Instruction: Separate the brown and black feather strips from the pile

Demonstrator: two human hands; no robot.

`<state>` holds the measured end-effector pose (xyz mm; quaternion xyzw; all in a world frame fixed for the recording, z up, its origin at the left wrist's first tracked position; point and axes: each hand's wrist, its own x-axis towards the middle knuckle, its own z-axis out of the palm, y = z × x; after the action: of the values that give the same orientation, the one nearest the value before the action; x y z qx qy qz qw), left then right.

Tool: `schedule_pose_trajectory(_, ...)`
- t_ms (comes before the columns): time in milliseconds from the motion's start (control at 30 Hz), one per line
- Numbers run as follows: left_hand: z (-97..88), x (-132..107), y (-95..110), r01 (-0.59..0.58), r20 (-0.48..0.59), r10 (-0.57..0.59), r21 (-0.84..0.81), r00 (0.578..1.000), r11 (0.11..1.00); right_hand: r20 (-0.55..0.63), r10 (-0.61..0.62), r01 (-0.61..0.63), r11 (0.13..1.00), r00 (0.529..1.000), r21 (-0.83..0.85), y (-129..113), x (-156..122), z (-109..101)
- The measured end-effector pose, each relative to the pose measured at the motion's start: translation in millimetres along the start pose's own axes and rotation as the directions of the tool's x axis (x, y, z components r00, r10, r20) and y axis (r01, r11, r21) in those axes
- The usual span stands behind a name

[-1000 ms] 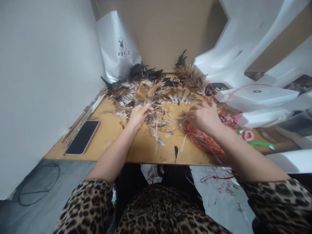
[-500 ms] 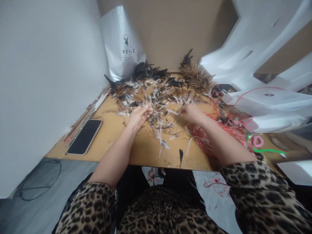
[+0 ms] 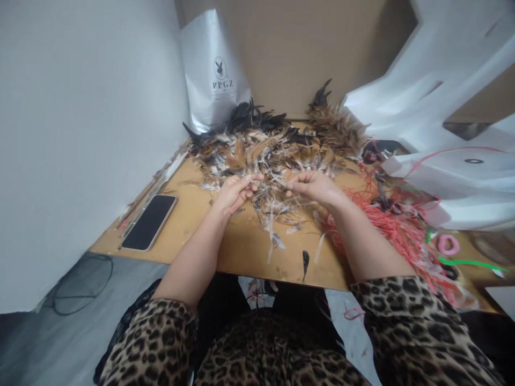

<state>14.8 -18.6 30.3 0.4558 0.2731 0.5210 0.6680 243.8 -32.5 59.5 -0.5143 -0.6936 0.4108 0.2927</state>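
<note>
Tan table (image 3: 193, 220), front edge close against the person's lap. White sheeting (image 3: 406, 86) rises at its back right. Silvery bag (image 3: 215, 104) marked PPGZ stands upright at the back left. Feather heap (image 3: 249, 150), brown, black and white, spreads across the middle of the table, its black plumes just in front of the bag. Red string tangle (image 3: 386, 220) lies on the right, partly behind the right forearm. Brown feather bunch (image 3: 338, 126) sits behind the heap, to the right. Both hands are over the heap's near edge, apart but near each other. Right hand (image 3: 314, 187): thumb and forefinger pinch a thin pale strip (image 3: 280, 181) that points toward the left. Left hand (image 3: 236, 194): fingers curled, thumb beside forefinger; cannot tell whether anything is between them. Phone (image 3: 149, 222), screen dark, lies left of the left forearm. Green strip (image 3: 475, 264) at far right, pink ring (image 3: 441, 244) just beside it. Single black feather (image 3: 306, 262) near the front edge.
</note>
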Motion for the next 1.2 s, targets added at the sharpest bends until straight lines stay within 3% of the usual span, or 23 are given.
schedule_pose_trajectory(200,6.1,-5.5,4.6,-0.014,0.06,0.007,0.113,0.998,0.994,0.05,-0.004,0.003,1.0,0.999,0.02,-0.6,2.8,16.3)
schedule_pose_trajectory(367,6.3,-2.6,-2.3,0.133,0.008,-0.14,0.265,0.99,0.955,0.087,-0.101,0.099,0.995,0.991,0.023,-1.0,2.3,25.9)
schedule_pose_trajectory(700,1.8,-0.6,-11.5,0.315,-0.016,-0.323,0.265,0.946,0.911,-0.031,-0.177,0.176,0.984,0.984,-0.01,3.3,4.0,32.5)
schedule_pose_trajectory(933,0.8,1.3,-16.1,0.305,-0.079,-0.295,0.27,0.952,0.913,-0.085,-0.231,0.205,0.949,0.969,-0.24,3.0,4.0,28.8)
schedule_pose_trajectory(1200,3.4,-1.7,-18.5,0.298,0.011,-0.326,0.378,0.945,0.877,-0.197,-0.44,0.318,0.834,0.876,-0.451,-6.7,1.9,33.4)
